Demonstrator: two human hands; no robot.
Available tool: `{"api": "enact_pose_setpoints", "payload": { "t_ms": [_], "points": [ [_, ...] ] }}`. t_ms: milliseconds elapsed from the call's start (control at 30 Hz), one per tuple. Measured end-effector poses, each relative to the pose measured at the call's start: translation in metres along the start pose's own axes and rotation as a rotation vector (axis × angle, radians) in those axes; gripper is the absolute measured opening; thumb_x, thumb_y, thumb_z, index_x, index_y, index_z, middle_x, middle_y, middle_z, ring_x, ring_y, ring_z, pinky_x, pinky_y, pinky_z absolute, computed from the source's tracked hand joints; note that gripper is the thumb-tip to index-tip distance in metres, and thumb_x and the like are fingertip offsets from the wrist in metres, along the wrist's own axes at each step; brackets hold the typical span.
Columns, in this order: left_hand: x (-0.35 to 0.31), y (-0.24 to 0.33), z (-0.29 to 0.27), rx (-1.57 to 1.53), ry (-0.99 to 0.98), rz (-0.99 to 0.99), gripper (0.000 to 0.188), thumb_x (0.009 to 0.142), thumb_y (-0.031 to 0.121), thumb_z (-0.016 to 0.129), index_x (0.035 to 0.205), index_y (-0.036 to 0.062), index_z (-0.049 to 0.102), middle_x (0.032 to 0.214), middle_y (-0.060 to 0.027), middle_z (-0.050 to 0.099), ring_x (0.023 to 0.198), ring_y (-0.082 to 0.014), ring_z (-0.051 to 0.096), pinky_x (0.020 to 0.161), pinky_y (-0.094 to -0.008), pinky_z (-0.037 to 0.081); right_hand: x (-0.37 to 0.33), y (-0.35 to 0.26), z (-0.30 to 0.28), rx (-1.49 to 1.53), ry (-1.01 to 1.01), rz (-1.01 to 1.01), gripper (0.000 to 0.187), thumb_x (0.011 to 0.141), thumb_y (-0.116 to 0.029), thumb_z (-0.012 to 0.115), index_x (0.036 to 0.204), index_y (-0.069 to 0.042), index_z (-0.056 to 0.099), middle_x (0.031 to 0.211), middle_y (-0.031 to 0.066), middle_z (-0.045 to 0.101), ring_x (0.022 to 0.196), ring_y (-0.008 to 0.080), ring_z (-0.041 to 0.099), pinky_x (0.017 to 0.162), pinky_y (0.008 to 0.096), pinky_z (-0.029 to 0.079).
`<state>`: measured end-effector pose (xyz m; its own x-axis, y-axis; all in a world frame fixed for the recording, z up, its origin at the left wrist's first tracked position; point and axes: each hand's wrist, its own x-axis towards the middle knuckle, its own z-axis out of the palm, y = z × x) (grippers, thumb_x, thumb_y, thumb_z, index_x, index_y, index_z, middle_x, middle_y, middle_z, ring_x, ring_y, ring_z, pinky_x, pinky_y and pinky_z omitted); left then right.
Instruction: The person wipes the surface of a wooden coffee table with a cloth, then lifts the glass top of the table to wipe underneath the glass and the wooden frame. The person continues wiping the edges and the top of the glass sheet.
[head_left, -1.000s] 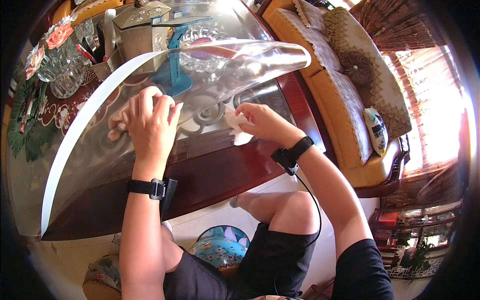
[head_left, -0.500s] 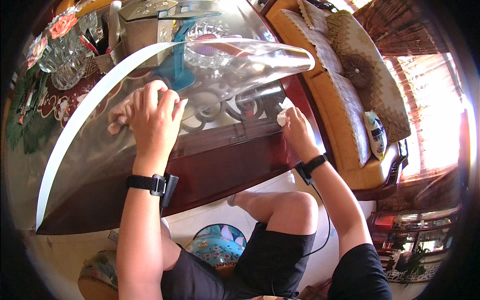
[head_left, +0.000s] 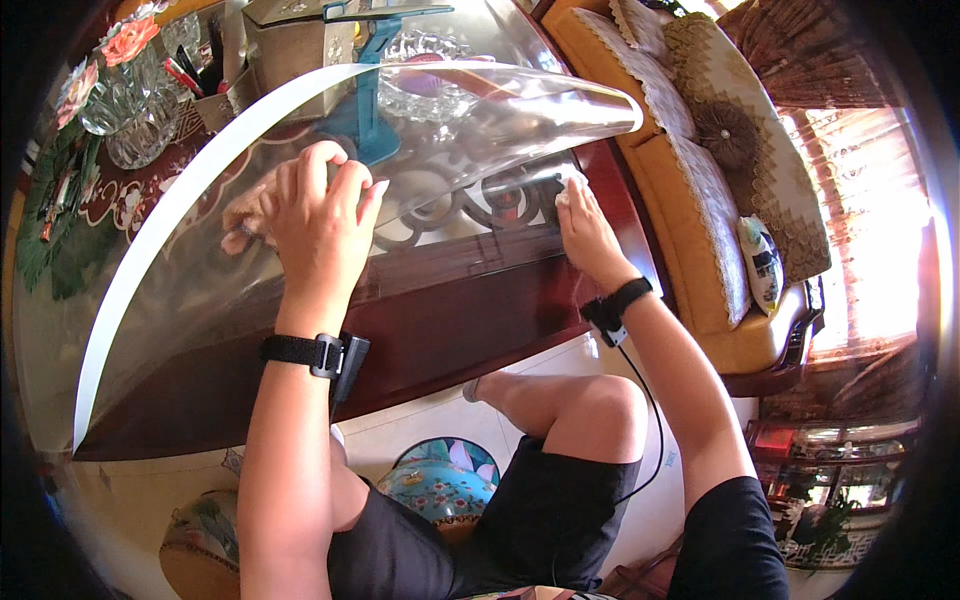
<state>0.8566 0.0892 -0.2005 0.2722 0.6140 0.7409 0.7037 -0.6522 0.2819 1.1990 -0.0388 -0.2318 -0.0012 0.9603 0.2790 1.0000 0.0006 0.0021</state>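
A clear plastic table cover [head_left: 180, 270] with a pale edge is lifted and folded back over the dark red wooden table [head_left: 450, 320]. My left hand [head_left: 325, 220] grips the cover with bent fingers, and its reflection shows in the plastic beside it. Near the table's right edge, my right hand [head_left: 592, 235] presses its closed fingers down on the tabletop. The white crumpled tissue seen in it a moment ago is now mostly hidden by the fingers. Next to that hand, dark scrollwork [head_left: 490, 200] shows on the table.
Behind the cover stand a blue stand [head_left: 375, 130], a cut-glass bowl [head_left: 425, 85], a box [head_left: 290, 60] and a glass vase [head_left: 135, 120] with flowers. A sofa [head_left: 690, 220] lines the right side. A blue floral stool [head_left: 440, 490] sits between my legs.
My right hand has slid slightly farther away along the table, and the tissue has gone from sight under its fingers. My left hand keeps hold of the cover, shifted slightly right in view.
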Motion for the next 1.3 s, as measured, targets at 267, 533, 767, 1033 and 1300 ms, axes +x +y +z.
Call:
{"api": "enact_pose_setpoints", "payload": {
  "t_ms": [267, 533, 767, 1033, 1300],
  "points": [
    [0.001, 0.007, -0.001, -0.016, 0.01, 0.019, 0.024, 0.077, 0.019, 0.082, 0.085, 0.0143, 0.06, 0.106, 0.0013, 0.053, 0.101, -0.0233, 0.055, 0.081, -0.0441, 0.04, 0.039, 0.005, 0.019, 0.13, -0.026, 0.285, 0.046, 0.105, -0.019, 0.041, 0.138, 0.013, 0.044, 0.144, 0.0366, 0.046, 0.138, 0.0473, 0.042, 0.117, 0.0481, 0.035],
    [-0.003, 0.004, -0.007, -0.014, 0.081, -0.005, 0.051, 0.07, 0.024, 0.09, 0.114, 0.0207, 0.065, 0.142, -0.0053, 0.045, 0.124, -0.0274, 0.05, 0.099, -0.0486, 0.038, 0.055, -0.069, 0.023, 0.152, -0.086, 0.246, 0.05, 0.103, -0.017, 0.043, 0.142, 0.015, 0.039, 0.146, 0.034, 0.043, 0.142, 0.0452, 0.037, 0.121, 0.0459, 0.028],
    [0.017, 0.001, -0.039, 0.12, 0.078, -0.111, 0.109, 0.06, 0.038, 0.095, 0.152, 0.0171, 0.041, 0.151, -0.0132, 0.042, 0.139, -0.0321, 0.042, 0.117, -0.0575, 0.029, 0.049, -0.125, 0.031, -0.189, -0.089, 0.007, 0.048, 0.104, -0.016, 0.043, 0.139, 0.017, 0.04, 0.146, 0.0312, 0.044, 0.142, 0.0428, 0.037, 0.121, 0.0449, 0.027],
    [0.032, -0.039, -0.109, -0.005, -0.307, -0.319, 0.04, 0.077, 0.028, 0.085, 0.093, 0.0037, 0.057, 0.08, -0.0145, 0.067, 0.073, -0.0332, 0.067, 0.065, -0.0431, 0.05, 0.047, -0.181, 0.029, -0.122, -0.058, 0.049, 0.055, 0.1, -0.013, 0.045, 0.144, 0.018, 0.036, 0.149, 0.0325, 0.041, 0.144, 0.0425, 0.036, 0.122, 0.0451, 0.025],
    [0.049, -0.017, -0.142, -0.157, -0.283, -0.123, 0.028, 0.084, 0.023, 0.077, 0.084, 0.0043, 0.057, 0.075, -0.0136, 0.066, 0.077, -0.0367, 0.066, 0.064, -0.0456, 0.048, 0.048, -0.258, 0.028, -0.2, -0.082, -0.06, 0.056, 0.094, -0.018, 0.049, 0.14, 0.013, 0.048, 0.146, 0.0283, 0.048, 0.144, 0.0405, 0.038, 0.123, 0.0489, 0.022]
  ]
}}
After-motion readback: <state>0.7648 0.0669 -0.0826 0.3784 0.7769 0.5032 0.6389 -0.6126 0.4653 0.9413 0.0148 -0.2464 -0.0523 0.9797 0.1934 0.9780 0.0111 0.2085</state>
